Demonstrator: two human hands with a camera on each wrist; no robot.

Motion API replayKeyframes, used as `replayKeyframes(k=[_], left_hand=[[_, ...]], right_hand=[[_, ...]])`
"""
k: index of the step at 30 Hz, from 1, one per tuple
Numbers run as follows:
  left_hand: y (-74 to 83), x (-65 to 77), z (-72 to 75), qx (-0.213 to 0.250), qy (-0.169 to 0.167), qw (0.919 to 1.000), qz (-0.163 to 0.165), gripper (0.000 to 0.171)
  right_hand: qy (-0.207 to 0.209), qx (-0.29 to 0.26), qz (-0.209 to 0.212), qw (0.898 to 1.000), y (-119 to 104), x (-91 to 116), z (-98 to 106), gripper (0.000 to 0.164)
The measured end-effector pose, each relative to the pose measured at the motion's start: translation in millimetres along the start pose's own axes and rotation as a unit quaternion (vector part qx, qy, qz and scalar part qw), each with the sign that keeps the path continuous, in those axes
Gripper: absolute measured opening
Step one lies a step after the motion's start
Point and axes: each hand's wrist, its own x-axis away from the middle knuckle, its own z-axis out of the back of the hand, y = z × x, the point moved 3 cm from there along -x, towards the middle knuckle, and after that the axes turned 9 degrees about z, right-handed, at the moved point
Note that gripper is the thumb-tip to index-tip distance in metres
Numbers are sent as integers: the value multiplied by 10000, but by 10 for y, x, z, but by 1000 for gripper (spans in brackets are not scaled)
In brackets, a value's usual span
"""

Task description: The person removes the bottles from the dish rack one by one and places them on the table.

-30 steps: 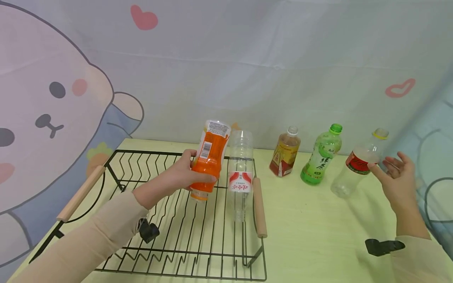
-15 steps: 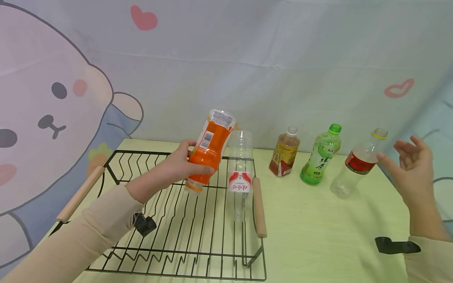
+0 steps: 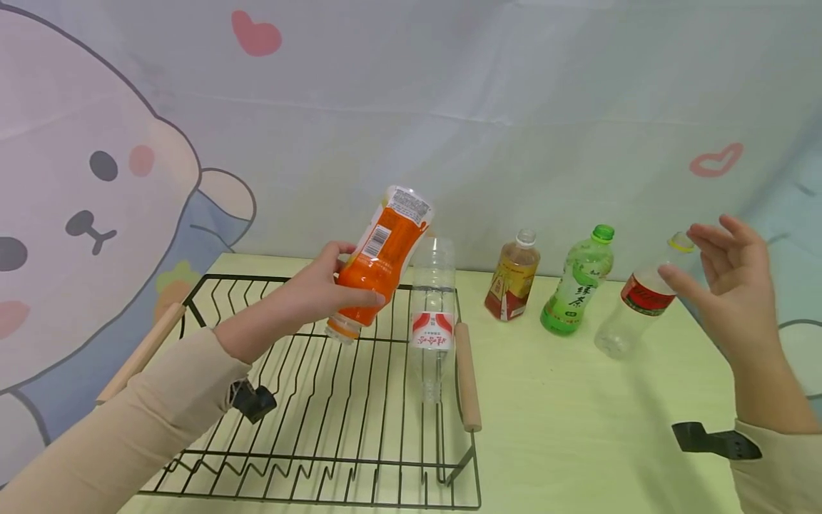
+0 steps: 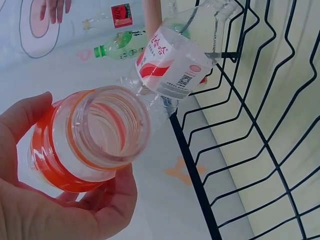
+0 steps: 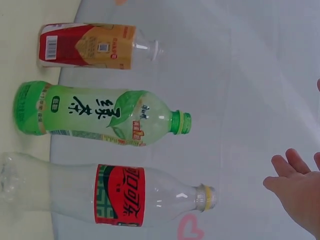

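Note:
My left hand (image 3: 327, 289) grips an orange-labelled plastic bottle (image 3: 385, 246) tilted neck-down above a black wire dish rack (image 3: 308, 457). Its uncapped mouth (image 4: 112, 127) faces the left wrist camera. Just right of it, a clear bottle with a red and white label (image 3: 432, 330) stands neck-down in the rack. My right hand (image 3: 732, 293) is raised with fingers spread and holds nothing. Nearest to it in the head view stands a clear cola bottle with a red label (image 3: 647, 294); the right wrist view shows a gap between that bottle and the hand.
A green tea bottle (image 3: 578, 278) and a smaller bottle with a yellow and red label (image 3: 512, 275) stand upright on the pale table (image 3: 546, 428), left of the cola bottle. Wooden handles (image 3: 467, 378) flank the rack. A printed cloth (image 3: 514, 143) hangs behind.
My left hand has lifted the orange-labelled bottle slightly and tilted it further, its neck swinging left. My right hand has moved away from the cola bottle, to the right and up.

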Motion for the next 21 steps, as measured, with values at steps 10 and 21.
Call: replayKeyframes(k=[10, 21], left_hand=[[122, -29, -29, -157, -113, 9998, -111, 86], [283, -41, -74, -512, -374, 9976, -262, 80]], right_hand=[[-573, -2, 231, 9981, -104, -75, -301, 76], [-1158, 458, 685, 9898, -250, -174, -682, 77]])
